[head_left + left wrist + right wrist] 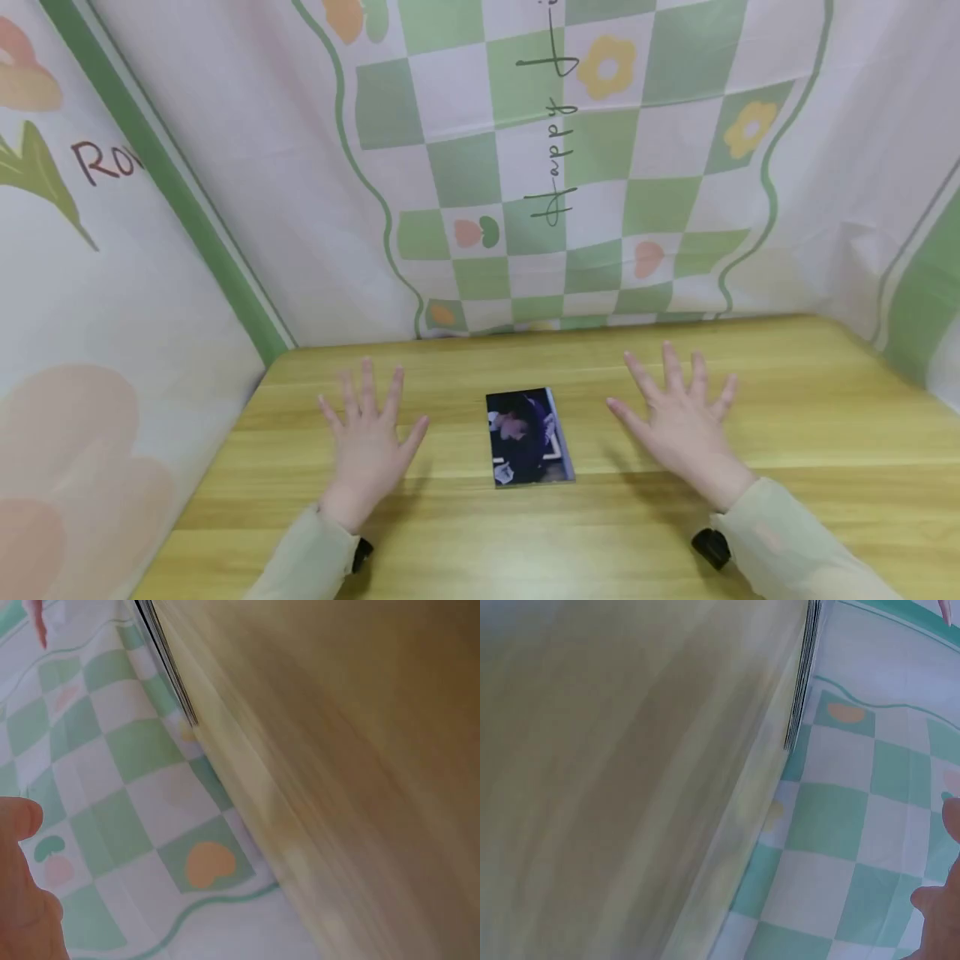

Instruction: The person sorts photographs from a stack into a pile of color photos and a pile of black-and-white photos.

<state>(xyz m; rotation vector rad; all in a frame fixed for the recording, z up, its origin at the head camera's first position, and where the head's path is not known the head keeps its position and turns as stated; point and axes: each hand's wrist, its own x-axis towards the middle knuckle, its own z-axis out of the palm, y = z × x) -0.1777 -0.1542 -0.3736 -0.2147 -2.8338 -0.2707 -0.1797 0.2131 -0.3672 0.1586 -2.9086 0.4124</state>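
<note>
A thin stack of picture cards (pixel 528 437) lies flat on the wooden table between the two hands; its top face carries a dark photo of a person. Layered edges of the stack (pixel 169 667) show in the left wrist view, and the same edges (pixel 804 675) appear in the right wrist view. To the left of it, my left hand (pixel 367 454) is held over the table with fingers spread and straight. My right hand (pixel 686 429) mirrors it on the other side, fingers fanned out. Neither hand touches the stack or holds anything.
The wooden table (pixel 465 537) ends at a back edge against a green-and-white checkered cloth (pixel 525 167). Another patterned cloth (pixel 112 292) hangs along the left side. A dark wrist device (pixel 711 547) sits at the right sleeve, another (pixel 362 554) at the left.
</note>
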